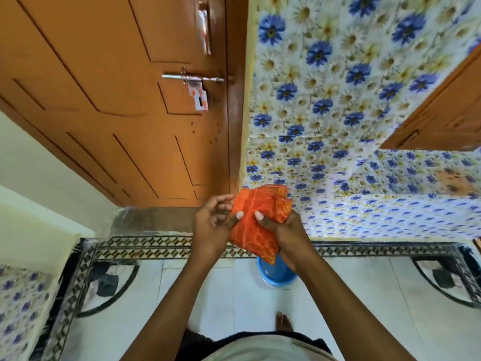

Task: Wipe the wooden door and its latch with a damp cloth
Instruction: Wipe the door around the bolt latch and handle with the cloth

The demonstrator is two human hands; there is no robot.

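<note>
A brown wooden door [109, 100] with carved panels fills the upper left. Its metal sliding latch [192, 78] sits near the door's right edge, with a white and orange tag hanging below it. I hold a folded orange cloth [256, 220] in front of me, below the door's lower right corner. My left hand [216, 227] pinches the cloth's left edge with the thumb on top. My right hand [282, 230] grips its right side, thumb pressed on the front. Both hands are well below the latch and apart from the door.
A wall of blue and yellow flower tiles [351, 113] stands right of the door. A blue bucket [277, 273] sits on the white tiled floor under my hands. A second wooden door [447, 110] shows at the far right. A patterned border [156, 247] runs along the floor.
</note>
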